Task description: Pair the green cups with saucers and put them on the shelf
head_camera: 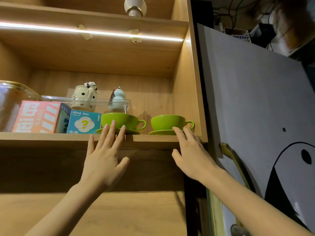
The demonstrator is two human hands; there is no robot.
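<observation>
Two green cups stand on green saucers at the front of the wooden shelf (150, 139). The left cup (131, 120) rests on its saucer (133, 132), handle to the right. The right cup (165, 122) sits on its saucer (161, 132) near the shelf's right wall. My left hand (104, 157) is spread flat in front of the shelf edge, its fingertips over the left cup and saucer. My right hand (190, 150) reaches up with its fingertips at the right saucer's rim. Neither hand grips anything.
Left of the cups stand a teal "Blind Box" carton (83, 122), a pink box (38, 116) and a glass jar (12, 97). Behind them a clear tray (88, 99) holds a panda mug (84, 96) and a pale figurine (118, 99). A grey panel (255, 99) stands to the right.
</observation>
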